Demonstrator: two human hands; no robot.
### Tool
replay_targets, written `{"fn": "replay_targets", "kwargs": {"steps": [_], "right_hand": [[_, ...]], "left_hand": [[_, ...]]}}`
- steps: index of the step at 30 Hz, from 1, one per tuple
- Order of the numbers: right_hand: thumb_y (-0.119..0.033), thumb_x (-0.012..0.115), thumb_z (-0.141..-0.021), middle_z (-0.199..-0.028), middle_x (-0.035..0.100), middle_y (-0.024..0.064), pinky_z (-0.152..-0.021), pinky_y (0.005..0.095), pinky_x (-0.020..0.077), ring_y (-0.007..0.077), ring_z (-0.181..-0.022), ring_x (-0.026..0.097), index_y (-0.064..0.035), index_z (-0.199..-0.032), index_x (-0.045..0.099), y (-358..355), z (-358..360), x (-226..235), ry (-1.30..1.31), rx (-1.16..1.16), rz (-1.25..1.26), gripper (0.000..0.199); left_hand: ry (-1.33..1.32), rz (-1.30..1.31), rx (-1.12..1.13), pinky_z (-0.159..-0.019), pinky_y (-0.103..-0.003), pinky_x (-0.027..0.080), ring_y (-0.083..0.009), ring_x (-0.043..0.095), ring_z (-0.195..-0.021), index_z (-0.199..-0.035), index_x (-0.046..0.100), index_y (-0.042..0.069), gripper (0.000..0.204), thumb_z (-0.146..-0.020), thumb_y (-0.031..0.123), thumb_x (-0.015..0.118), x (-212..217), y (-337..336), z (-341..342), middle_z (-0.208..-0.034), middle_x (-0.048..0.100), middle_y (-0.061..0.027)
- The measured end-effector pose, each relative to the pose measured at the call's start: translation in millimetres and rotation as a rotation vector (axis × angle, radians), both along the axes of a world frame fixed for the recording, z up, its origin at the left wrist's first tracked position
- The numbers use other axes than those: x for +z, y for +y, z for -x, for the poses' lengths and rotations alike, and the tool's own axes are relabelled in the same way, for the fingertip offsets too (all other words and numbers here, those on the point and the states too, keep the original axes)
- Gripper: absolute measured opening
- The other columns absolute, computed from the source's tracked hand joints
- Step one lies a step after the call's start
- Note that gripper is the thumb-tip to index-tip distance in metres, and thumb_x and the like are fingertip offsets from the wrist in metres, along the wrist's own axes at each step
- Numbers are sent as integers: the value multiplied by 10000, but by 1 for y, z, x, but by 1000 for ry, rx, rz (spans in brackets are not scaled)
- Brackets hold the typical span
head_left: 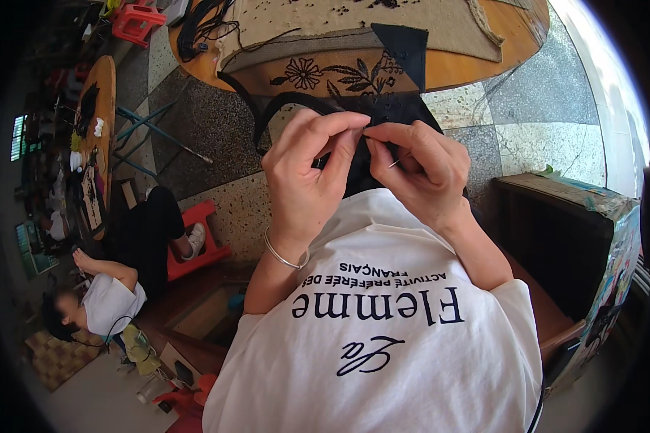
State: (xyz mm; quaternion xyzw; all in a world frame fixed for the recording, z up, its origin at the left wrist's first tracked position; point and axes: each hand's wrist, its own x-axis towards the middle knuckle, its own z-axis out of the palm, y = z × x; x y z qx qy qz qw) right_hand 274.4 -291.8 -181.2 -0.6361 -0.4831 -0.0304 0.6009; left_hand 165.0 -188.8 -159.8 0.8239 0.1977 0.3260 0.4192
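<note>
My left hand (307,169) and my right hand (425,164) are raised in front of my chest, their fingertips almost meeting. The left thumb and forefinger are pinched over a small dark bit that is too tiny to name. From the curled fingers of my right hand sticks a thin, shiny needle (393,164). Just beyond the fingers is sheer black fabric (325,76) with embroidered flowers and leaves, hanging over the table's near edge. A solid black piece (408,54) lies at its right, and a black strap (285,101) loops behind my left hand.
The round wooden table (513,36) carries beige cloth (303,18) with scattered dark beads. At right stands an open-fronted box (556,238). On the left, another person (115,292) sits near a red plastic stool (195,238) and a second wooden table (102,79).
</note>
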Motion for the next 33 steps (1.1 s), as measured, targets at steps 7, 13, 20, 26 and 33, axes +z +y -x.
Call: {"fn": "replay_targets", "kwargs": {"steps": [7,13,20,26,33], "right_hand": [[-9,737,-724,-612,418,-73,-446,168,261,7,-510,332,-26,-1003,585,-1,4,-6,250,19,24,318],[-57,760,-732,-671,413,-85,-509,145,281,0,-587,358,-32,-1087,535,4,0,-7,744,61,-48,421],[-75,737,-768,-701,488,-77,-551,133,350,-9,-637,450,-32,-1054,565,0,-10,-6,1118,252,184,337],[-66,682,-817,-770,601,-30,-594,167,440,22,-680,543,-35,-910,609,2,-14,-12,1202,350,163,122],[-85,633,-858,-827,642,5,-675,194,492,52,-735,593,-35,-901,610,6,-20,-17,1444,497,42,70]], "left_hand": [[-111,351,47,-620,-189,458,-49,540,-743,-930,602,7,75,-865,41,618,-3,-2,-4,-833,575,-6],[-116,533,80,-649,-181,451,-42,527,-743,-968,553,14,106,-888,69,597,2,-8,-5,-849,566,6],[-105,509,83,-631,-172,442,-23,470,-707,-1000,506,57,109,-921,115,553,0,-9,-6,-859,520,29],[-84,658,41,-646,-183,455,-20,466,-748,-1025,485,76,133,-935,159,537,-2,-9,-6,-898,497,33],[-108,814,5,-674,-199,476,-27,479,-788,-1057,467,91,159,-944,188,523,-3,-9,-6,-923,483,28]]}}
